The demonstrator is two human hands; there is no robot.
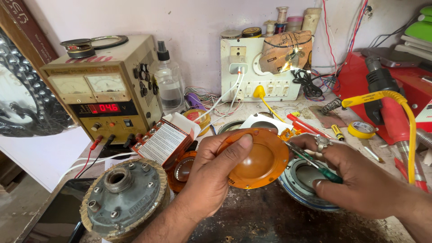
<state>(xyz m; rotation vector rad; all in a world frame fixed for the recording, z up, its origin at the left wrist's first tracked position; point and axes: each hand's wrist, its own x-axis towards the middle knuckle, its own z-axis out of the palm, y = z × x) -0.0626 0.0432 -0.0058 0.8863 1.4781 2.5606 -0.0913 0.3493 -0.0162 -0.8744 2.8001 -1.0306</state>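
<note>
The beige bench power supply is the largest thing on the workbench, standing at the back left with two needle meters and a red lit display; red and black leads plug into its lower front. Behind the bench, a white switchboard is fixed to the wall, with a yellow plug and white cables hanging from it. At the front left lies a round grey metal speaker driver body with bolts around a central opening.

The left hand holds the orange diaphragm disc above the middle of the bench. The thumb presses on the disc's upper left rim and the fingers curl behind it, so the grip is closed around the edge. The disc is round, translucent amber-orange, with a flat outer ring and a shallow dome in the centre, tilted to face the camera.

The right hand pinches a green-handled screwdriver between thumb and fingers, pressed together on the handle. Its metal shaft points left and its tip reaches the disc's right rim. A ring sits on one finger.

Beneath the right hand rests a round metal magnet assembly. A small printed cardboard box lies just left of the left hand, and a roll of yellow tape sits at the right.
</note>
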